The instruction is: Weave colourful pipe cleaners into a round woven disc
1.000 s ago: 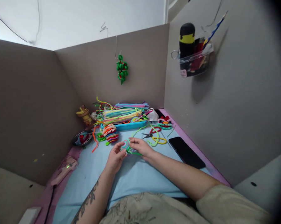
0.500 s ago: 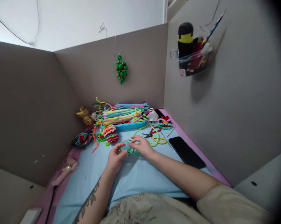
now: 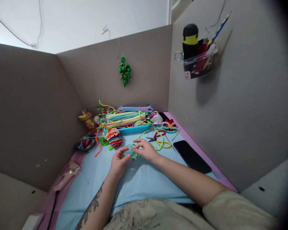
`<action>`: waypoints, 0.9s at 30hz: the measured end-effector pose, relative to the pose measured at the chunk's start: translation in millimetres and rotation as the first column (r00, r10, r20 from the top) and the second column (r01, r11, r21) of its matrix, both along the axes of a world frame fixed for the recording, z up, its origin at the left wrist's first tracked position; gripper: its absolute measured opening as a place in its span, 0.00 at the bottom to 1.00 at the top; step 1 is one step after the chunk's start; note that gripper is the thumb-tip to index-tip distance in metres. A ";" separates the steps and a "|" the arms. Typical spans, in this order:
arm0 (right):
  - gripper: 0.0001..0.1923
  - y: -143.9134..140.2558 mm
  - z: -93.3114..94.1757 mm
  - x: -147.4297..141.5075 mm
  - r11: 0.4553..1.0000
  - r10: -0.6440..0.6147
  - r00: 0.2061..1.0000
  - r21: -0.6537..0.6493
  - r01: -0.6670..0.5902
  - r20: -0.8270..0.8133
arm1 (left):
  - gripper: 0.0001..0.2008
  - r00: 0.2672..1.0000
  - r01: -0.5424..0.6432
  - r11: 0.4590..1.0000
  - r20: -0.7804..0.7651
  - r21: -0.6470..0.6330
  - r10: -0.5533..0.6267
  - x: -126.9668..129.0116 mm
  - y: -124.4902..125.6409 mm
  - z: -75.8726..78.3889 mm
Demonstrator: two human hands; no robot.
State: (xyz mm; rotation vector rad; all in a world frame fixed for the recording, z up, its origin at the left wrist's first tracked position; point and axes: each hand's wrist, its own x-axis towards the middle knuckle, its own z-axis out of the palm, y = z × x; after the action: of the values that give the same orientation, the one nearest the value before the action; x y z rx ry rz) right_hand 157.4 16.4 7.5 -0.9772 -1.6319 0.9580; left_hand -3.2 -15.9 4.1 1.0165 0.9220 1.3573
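Both hands have edged closer: left hand [image 3: 117,161] and right hand [image 3: 145,149] pinch the pipe-cleaner coil [image 3: 129,150], apparently flat, near the scissors [image 3: 151,139].

Both forearms are bare, with no watch, ring or glove showing. The left forearm [image 3: 96,204] carries a dark tattoo of leafy, curling shapes. A short beige sleeve [image 3: 239,212] covers the right upper arm, and the shirt front [image 3: 144,215] bears a faint line print.

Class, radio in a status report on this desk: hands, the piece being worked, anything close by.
Left hand and right hand both pinching the pipe-cleaner coil above the blue mat. Scissors and phone lie right of it, not touching.
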 end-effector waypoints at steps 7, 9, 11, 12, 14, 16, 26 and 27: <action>0.05 -1.6 0.7 1.0 0.997 0.007 0.997 0.073 -0.013 0.082 | 0.20 0.999 0.039 0.998 0.010 -0.049 -0.038 -2.2 0.6 -1.3; 0.05 -1.9 1.7 0.9 0.997 -0.009 0.998 0.073 0.004 0.066 | 0.20 1.000 0.021 0.998 0.010 -0.057 -0.020 -3.5 1.8 -1.4; 0.07 -1.8 1.9 0.0 0.996 -0.042 0.998 0.086 0.037 0.051 | 0.21 1.000 -0.022 0.998 0.020 -0.056 0.023 -5.1 3.7 -1.1; 0.10 -1.8 1.6 -0.8 0.994 -0.064 0.997 0.095 0.058 0.052 | 0.21 0.998 -0.047 0.997 0.032 -0.054 0.049 -6.0 4.9 -0.9; 0.13 -1.9 0.0 -3.0 0.992 -0.089 0.993 0.098 0.081 0.081 | 0.21 0.994 -0.093 0.995 0.060 -0.048 0.095 -7.5 7.3 -1.0; 0.08 -2.4 -2.1 -5.2 0.995 -0.074 0.986 0.084 0.062 0.149 | 0.22 0.990 -0.118 0.992 0.073 -0.041 0.121 -8.6 9.1 -1.7; 0.06 -4.3 11.5 9.3 0.902 -0.265 0.963 0.365 0.231 0.047 | 0.22 0.958 -0.259 0.963 -0.151 -0.075 0.245 -11.9 15.3 -11.6; 0.06 -4.0 12.9 11.4 0.895 -0.277 0.960 0.372 0.248 0.027 | 0.22 0.955 -0.257 0.963 -0.171 -0.080 0.240 -12.2 15.7 -12.3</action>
State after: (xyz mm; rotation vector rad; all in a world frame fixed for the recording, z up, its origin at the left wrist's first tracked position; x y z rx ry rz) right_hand 168.8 12.4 20.3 -0.9531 -1.6181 0.4145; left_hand -15.4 -0.2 -8.2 0.9648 1.2624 1.4341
